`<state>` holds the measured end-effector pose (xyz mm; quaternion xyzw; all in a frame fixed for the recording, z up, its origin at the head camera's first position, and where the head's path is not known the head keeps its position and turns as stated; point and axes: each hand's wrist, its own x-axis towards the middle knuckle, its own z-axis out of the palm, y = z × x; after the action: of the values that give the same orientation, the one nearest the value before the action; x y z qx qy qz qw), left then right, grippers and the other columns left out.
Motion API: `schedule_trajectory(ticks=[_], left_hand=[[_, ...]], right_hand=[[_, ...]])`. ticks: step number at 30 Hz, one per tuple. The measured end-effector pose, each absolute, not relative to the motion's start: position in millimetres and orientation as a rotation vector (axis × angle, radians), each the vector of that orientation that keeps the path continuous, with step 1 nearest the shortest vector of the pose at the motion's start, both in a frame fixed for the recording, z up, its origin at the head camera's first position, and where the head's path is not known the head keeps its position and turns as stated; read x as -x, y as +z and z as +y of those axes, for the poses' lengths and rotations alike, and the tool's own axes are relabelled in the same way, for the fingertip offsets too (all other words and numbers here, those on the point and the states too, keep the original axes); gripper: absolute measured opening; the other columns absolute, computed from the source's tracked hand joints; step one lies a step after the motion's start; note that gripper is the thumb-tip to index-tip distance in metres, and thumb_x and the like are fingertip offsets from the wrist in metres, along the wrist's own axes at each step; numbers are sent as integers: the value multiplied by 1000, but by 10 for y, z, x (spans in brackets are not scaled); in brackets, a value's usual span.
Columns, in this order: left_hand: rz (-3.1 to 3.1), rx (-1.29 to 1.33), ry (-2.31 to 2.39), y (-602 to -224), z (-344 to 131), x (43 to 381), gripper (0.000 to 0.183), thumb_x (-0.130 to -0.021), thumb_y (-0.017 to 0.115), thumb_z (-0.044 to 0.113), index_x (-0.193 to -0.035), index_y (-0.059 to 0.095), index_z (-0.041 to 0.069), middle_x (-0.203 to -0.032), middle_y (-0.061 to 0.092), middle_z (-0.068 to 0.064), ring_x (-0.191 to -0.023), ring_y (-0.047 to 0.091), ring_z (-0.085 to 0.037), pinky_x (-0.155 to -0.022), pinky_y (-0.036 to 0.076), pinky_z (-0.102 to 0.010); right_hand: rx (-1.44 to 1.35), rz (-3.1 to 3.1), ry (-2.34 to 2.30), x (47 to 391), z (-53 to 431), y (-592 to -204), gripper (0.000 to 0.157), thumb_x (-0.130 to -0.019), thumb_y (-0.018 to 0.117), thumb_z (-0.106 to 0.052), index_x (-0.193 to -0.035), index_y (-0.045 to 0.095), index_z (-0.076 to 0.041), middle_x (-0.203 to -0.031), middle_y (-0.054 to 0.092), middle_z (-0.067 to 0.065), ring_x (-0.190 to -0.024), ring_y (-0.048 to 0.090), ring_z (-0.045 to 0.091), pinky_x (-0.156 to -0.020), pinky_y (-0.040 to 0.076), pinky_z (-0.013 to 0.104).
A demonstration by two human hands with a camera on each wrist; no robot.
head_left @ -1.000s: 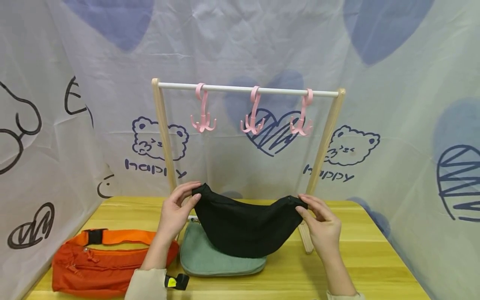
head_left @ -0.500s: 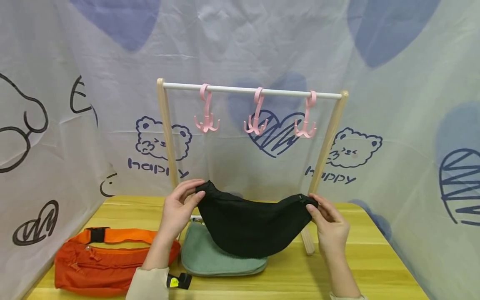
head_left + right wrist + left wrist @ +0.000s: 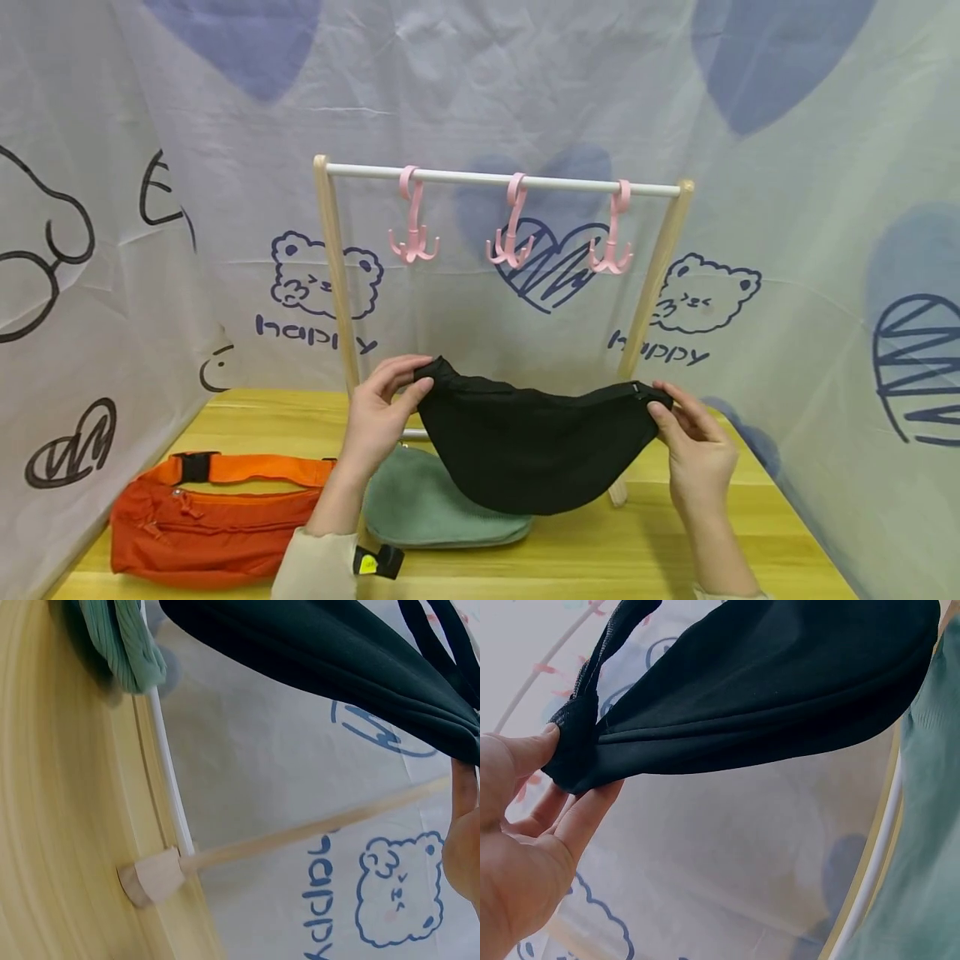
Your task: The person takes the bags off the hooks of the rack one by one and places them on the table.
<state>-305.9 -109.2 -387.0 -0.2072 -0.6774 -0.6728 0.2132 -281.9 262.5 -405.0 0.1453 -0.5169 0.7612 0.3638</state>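
Note:
A black crescent-shaped waist bag (image 3: 540,450) hangs stretched between both hands, above the table. My left hand (image 3: 377,421) pinches its left end between thumb and fingers. At the right end, my right hand (image 3: 701,467) pinches the other corner the same way. In the left wrist view the bag's black strap (image 3: 615,637) runs up from the gripped end. Partly covered by the black bag in the head view, a green corduroy bag (image 3: 420,500) lies on the table. To its left rests an orange-red waist bag (image 3: 202,537) with a black buckle (image 3: 197,467).
Behind the bags stands a rack with a white rail (image 3: 465,177) and wooden posts (image 3: 652,283). Three pink multi-prong hooks hang on it: left (image 3: 414,237), middle (image 3: 512,237) and right (image 3: 613,237). Printed cloth (image 3: 810,208) surrounds the wooden table (image 3: 750,533).
Both hands have moved right with the black waist bag, the right hand farther, so the bag is spread wider. More of the green bag's left side shows now.

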Motion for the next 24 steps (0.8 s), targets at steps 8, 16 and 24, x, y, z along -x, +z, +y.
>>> schedule_trajectory(ticks=[8,16,24], left_hand=[[-1850,584,-1881,-3871,-889,3032,26,-97,70,-1,-123,72,-3,-128,62,-18,-108,67,-14,-81,61,-26],[-1859,534,-1975,-3888,-675,2998,26,-99,70,3,-125,73,1,-129,60,-14,-114,64,-24,-81,62,-29],[-1832,522,-2067,-3926,-466,2993,27,-98,70,3,-125,73,3,-127,61,-15,-116,64,-32,-80,63,-32]], right_hand=[[-361,-1320,1932,2780,2801,-3994,38,-86,68,24,-123,62,24,-111,78,13,-84,76,15,-72,61,27],[-285,-1308,1948,2751,2971,-3963,38,-86,68,23,-124,61,24,-109,78,14,-83,75,16,-71,61,27],[-286,-1271,1955,2734,3149,-3949,36,-86,66,26,-122,61,25,-108,78,16,-83,75,17,-71,62,26]])
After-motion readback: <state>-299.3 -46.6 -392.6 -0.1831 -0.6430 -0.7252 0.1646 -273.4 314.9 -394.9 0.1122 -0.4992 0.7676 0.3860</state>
